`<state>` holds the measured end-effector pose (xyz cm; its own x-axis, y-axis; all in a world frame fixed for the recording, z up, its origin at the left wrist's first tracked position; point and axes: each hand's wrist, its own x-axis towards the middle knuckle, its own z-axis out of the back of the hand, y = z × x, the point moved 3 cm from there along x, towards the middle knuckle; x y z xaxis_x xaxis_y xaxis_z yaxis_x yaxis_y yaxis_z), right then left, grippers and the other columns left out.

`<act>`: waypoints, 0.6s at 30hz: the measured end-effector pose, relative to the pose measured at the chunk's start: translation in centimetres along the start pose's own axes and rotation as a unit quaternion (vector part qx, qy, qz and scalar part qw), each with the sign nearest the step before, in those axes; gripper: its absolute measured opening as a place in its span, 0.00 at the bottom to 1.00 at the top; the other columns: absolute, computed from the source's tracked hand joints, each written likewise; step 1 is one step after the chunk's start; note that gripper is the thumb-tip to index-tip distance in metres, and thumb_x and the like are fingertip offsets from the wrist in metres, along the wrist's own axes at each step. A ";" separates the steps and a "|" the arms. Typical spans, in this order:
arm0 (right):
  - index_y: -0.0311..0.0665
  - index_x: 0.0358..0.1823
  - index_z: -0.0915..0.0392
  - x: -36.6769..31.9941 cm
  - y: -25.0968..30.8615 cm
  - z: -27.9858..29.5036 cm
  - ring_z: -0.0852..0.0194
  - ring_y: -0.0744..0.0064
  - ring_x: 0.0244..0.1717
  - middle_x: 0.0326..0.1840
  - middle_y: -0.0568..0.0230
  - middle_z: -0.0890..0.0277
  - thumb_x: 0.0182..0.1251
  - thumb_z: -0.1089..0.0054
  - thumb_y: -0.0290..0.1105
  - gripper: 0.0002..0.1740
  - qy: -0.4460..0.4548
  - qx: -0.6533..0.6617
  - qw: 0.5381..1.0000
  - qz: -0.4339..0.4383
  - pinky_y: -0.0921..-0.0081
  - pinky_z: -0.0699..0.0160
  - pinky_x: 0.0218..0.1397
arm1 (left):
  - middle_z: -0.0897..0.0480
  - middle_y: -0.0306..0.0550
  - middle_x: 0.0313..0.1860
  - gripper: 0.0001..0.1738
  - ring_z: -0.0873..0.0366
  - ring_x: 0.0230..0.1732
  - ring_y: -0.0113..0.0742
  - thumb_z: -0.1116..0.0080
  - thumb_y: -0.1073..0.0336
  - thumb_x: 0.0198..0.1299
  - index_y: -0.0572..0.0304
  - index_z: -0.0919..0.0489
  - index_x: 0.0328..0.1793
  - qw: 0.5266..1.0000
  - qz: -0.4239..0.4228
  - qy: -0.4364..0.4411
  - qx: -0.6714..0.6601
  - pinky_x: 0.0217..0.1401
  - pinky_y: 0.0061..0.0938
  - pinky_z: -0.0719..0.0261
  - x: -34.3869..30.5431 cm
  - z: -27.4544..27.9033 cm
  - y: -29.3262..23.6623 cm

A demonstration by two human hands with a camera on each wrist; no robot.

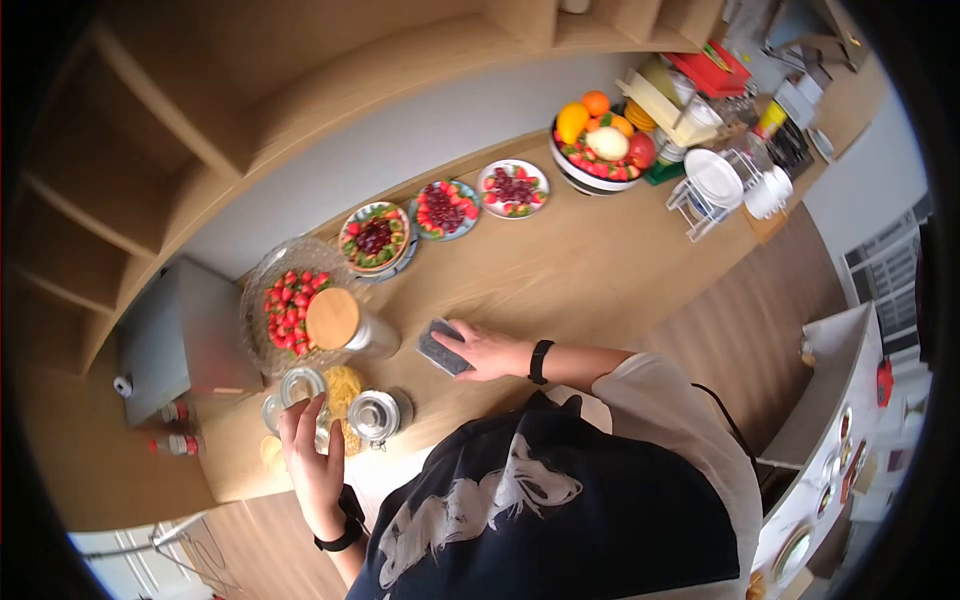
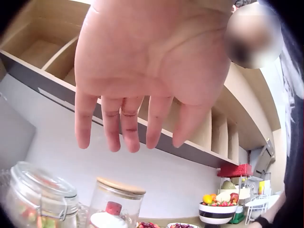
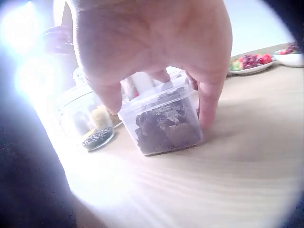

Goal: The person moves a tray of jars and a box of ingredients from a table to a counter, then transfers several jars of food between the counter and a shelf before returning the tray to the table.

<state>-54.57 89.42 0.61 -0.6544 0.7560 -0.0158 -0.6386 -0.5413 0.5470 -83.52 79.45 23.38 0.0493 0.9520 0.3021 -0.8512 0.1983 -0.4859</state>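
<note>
My right hand grips a small clear plastic box from above, thumb and fingers on opposite sides. Dark, flaky pieces fill the box, which sits on the wooden counter. My left hand holds nothing and hovers near the glass jars, its fingers spread and loosely extended in the left wrist view. Beside it are a clip-top glass jar and a container of yellow pieces. Farther back stands a tall jar with a round wooden lid.
A glass bowl of strawberries lies behind the jars. Plates of strawberries and dark red fruit line the wall, ending at a striped fruit bowl. A white rack stands at the right; wooden shelves hang above.
</note>
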 end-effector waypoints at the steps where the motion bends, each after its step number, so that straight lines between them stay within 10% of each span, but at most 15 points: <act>1: 0.42 0.84 0.49 1.3 1.0 -0.8 0.37 0.29 0.73 0.81 0.32 0.54 0.62 0.27 0.53 0.55 0.014 0.001 1.000 0.016 0.51 0.32 0.77 | 0.20 0.56 0.54 0.21 0.22 0.57 0.56 0.34 0.73 0.59 0.62 0.17 0.61 1.000 0.015 -0.012 0.007 0.63 0.44 0.24 -1.0 0.1 0.7; 11: 0.44 0.85 0.55 6.3 4.7 -4.6 0.38 0.32 0.75 0.81 0.34 0.51 0.74 0.39 0.44 0.46 0.070 0.071 0.995 -0.027 0.49 0.31 0.75 | 0.22 0.47 0.35 0.19 0.23 0.40 0.45 0.39 0.78 0.58 0.63 0.16 0.57 0.989 0.102 -0.100 -0.040 0.46 0.38 0.24 -5.8 2.9 7.0; 18: 0.37 0.82 0.50 6.2 6.5 -3.5 0.26 0.39 0.64 0.66 0.38 0.29 0.74 0.39 0.39 0.42 0.009 0.185 0.979 -0.084 0.52 0.24 0.67 | 0.22 0.52 0.36 0.18 0.22 0.37 0.44 0.44 0.80 0.62 0.67 0.17 0.58 0.987 0.014 -0.097 -0.128 0.42 0.35 0.23 -3.3 0.9 8.6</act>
<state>-64.23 89.29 1.12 -0.5620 0.8145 -0.1441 -0.5495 -0.2374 0.8010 -91.45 77.83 18.91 -0.0944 0.9003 0.4249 -0.6895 0.2488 -0.6803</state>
